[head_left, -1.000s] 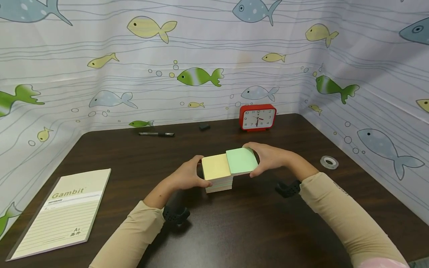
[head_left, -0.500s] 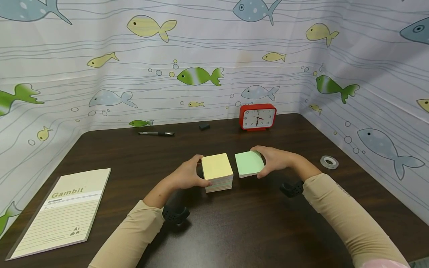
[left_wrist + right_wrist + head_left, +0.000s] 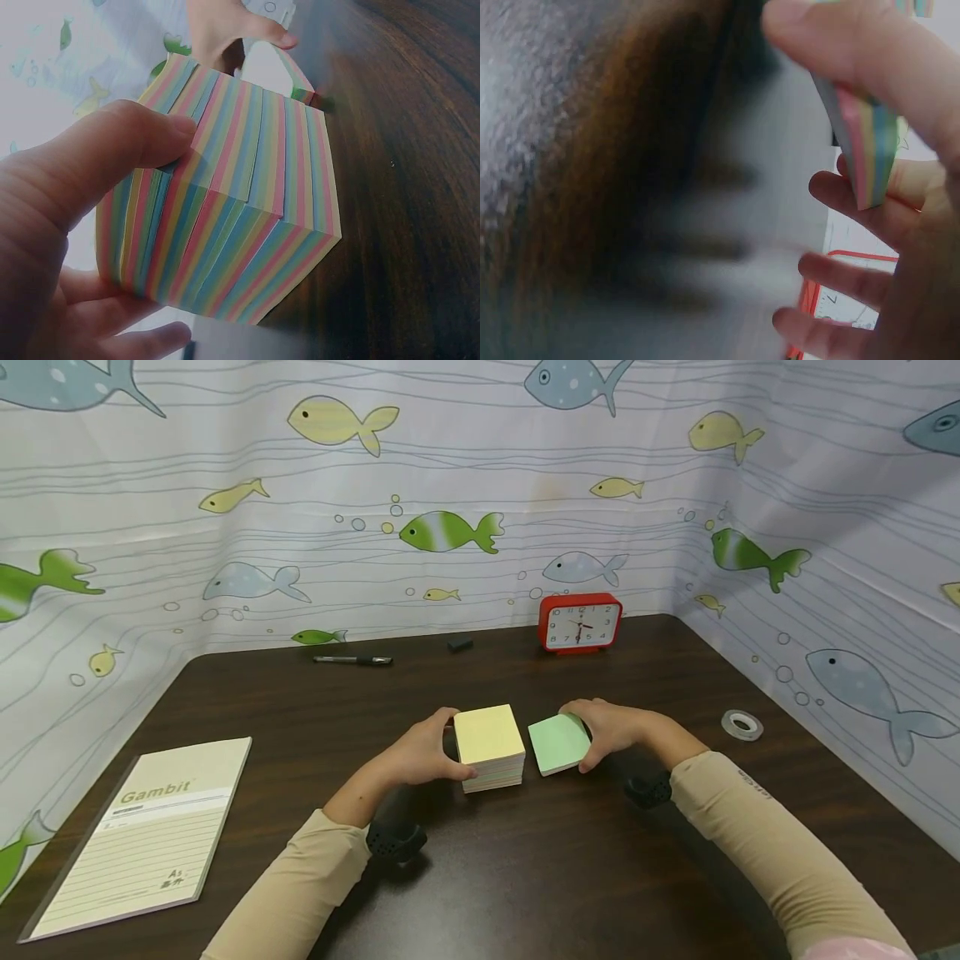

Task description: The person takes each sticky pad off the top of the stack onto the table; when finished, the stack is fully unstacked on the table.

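My left hand (image 3: 416, 753) grips a tall block of sticky notes (image 3: 489, 733) with a yellow top, thumb on the near side and fingers round the far side. Pink, yellow, blue and green stripes run along the sides of this block (image 3: 240, 165) in the left wrist view. Just right of it, my right hand (image 3: 618, 728) holds a thin pad of sticky notes (image 3: 558, 743) with a green top by its edges. In the right wrist view, the pad's striped edge (image 3: 868, 142) shows between thumb and fingers, low over the table. A narrow gap separates pad and block.
On the dark wooden table (image 3: 510, 877), a notebook (image 3: 142, 835) lies at the left. A pen (image 3: 352, 660), a small black piece (image 3: 460, 645) and a red clock (image 3: 580, 623) are along the back. A tape roll (image 3: 742, 725) lies right. Fish-print curtain (image 3: 450, 460) encloses the table.
My right hand has lifted the green-topped pad off the yellow block's right edge, moved it right, then lowered and turned it slightly. The left hand and its block have stayed put.
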The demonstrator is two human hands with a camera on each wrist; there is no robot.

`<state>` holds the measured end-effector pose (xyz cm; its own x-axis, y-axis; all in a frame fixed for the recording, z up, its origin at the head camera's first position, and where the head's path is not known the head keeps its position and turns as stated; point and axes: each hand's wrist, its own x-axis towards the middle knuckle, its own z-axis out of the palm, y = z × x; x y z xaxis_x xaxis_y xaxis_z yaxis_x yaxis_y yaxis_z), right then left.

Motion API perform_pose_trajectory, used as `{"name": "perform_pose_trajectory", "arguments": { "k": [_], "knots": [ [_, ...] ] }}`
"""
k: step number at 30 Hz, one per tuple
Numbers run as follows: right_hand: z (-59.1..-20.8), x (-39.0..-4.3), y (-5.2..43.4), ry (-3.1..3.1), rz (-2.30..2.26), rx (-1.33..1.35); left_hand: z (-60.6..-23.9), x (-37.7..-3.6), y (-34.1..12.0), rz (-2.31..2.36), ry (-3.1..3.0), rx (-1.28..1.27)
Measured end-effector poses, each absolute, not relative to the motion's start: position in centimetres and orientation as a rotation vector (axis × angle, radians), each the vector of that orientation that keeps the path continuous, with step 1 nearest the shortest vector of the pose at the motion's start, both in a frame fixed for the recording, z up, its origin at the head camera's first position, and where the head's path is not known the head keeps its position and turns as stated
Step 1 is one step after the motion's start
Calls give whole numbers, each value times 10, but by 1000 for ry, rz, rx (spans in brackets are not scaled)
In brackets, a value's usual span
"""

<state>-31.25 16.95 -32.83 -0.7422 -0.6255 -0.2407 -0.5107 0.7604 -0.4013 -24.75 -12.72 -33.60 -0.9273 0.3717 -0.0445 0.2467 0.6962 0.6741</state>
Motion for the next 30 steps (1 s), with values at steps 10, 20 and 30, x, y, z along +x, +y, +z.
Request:
{"name": "perform_pose_trajectory", "arguments": {
  "k": [10, 20, 30],
  "knots": [
    [-323, -312, 161, 2595, -354, -837, -337, -247, -128, 1052, 2720, 483],
    [-305, -297, 143, 2560, -440, -974, -336, -248, -127, 1065, 2708, 495],
    [-296, -285, 113, 2532, -466, -1099, -339, -250, -125, 1072, 2722, 527]
  ]
}}
